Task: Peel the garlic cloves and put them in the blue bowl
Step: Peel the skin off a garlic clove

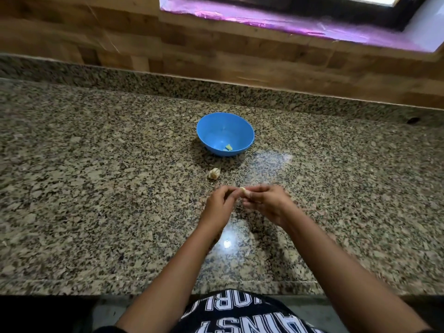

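I see both hands meet above the near middle of the speckled granite surface. The left hand and right hand each have a narrow fingertip grip on one small pale garlic clove. A second pale garlic chunk lies just beyond, near the round blue plastic bowl, which holds small yellowish bits.

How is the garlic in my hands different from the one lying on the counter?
The held clove is pinched between the left hand and right hand, mostly hidden; the counter garlic lies untouched and fully visible, nearer the blue bowl, and looks larger. Both are pale off-white.
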Available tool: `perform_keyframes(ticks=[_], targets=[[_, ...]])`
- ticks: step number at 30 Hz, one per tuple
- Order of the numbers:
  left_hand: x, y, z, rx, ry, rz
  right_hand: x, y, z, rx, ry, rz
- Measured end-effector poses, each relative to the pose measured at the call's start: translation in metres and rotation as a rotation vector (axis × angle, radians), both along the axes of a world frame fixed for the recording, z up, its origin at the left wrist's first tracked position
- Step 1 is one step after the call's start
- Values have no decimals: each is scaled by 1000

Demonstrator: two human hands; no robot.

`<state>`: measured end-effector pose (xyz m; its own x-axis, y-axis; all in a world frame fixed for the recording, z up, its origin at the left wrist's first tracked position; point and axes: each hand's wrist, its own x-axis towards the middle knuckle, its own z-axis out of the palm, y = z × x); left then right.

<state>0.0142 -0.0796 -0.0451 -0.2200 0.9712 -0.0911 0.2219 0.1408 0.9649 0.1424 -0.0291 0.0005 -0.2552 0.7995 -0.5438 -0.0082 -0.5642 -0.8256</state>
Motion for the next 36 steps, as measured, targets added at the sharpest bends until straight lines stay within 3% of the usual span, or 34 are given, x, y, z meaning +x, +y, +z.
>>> perform_keyframes(ticks=[3,5,11,14,20,24,28,30,33,34,36], targets=[[2,6,7,-29,-238,21,2,0,6,14,37,53],[3,7,11,-14,-247,-15,6,2,8,49,19,121],[0,12,16,47,90,-191,8,6,21,259,-259,438],[-3,17,21,102,258,-162,4,7,28,284,-240,482],[-8,28,31,156,256,-133,-3,9,30,253,-139,423],[-12,39,24,125,257,-141,-14,11,27,415,-358,396],[-7,49,22,-18,-59,-57,-25,13,18,766,-792,390],[-7,51,19,-27,-83,-48,-25,16,16,691,-703,375],[-11,52,16,-3,-92,-85,-21,21,23,200,-158,304],[-13,53,16,-5,-96,-95,-21,22,23,116,-78,276],[-16,59,15,-26,-102,-88,-26,24,19,198,-218,259]])
